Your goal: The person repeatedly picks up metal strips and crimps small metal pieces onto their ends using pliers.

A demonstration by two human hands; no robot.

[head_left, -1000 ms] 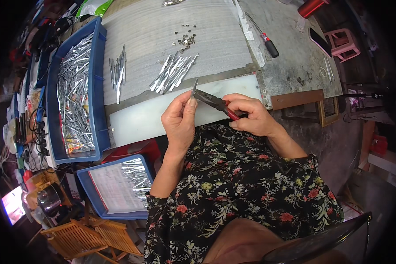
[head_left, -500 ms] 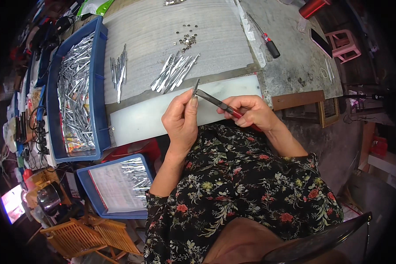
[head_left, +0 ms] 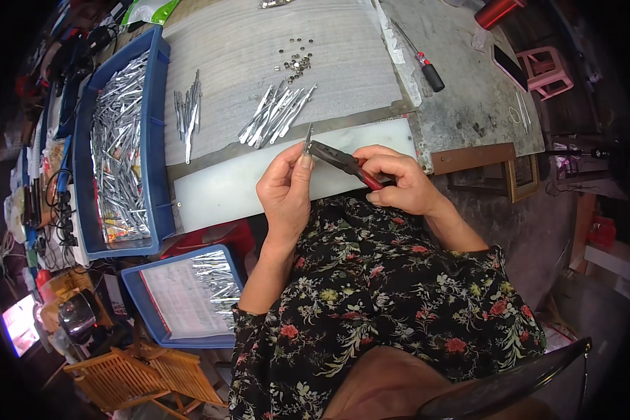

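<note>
My left hand (head_left: 288, 183) pinches a thin metal strip (head_left: 309, 133) between thumb and fingers, above the near edge of the white board (head_left: 238, 185). My right hand (head_left: 402, 180) is closed round the red handles of a pair of pliers (head_left: 334, 157). The dark jaws of the pliers touch the strip just by my left thumb. Beyond my hands, a fanned pile of silvery strips (head_left: 276, 115) lies on the grey mat, with small round metal pieces (head_left: 299, 64) scattered farther back. A smaller bunch of strips (head_left: 189, 112) lies to the left.
A blue tray full of strips (head_left: 159, 140) stands on the left. Below it sits a second blue tray (head_left: 147, 301), with strips and a pale sheet. A screwdriver (head_left: 430, 70) and a phone (head_left: 509, 68) lie at the right. A wooden folding chair (head_left: 119, 374) stands lower left.
The pliers have turned in my right hand, their broad side now showing, and the jaws have come nearer my left thumb. My left hand has barely moved.
</note>
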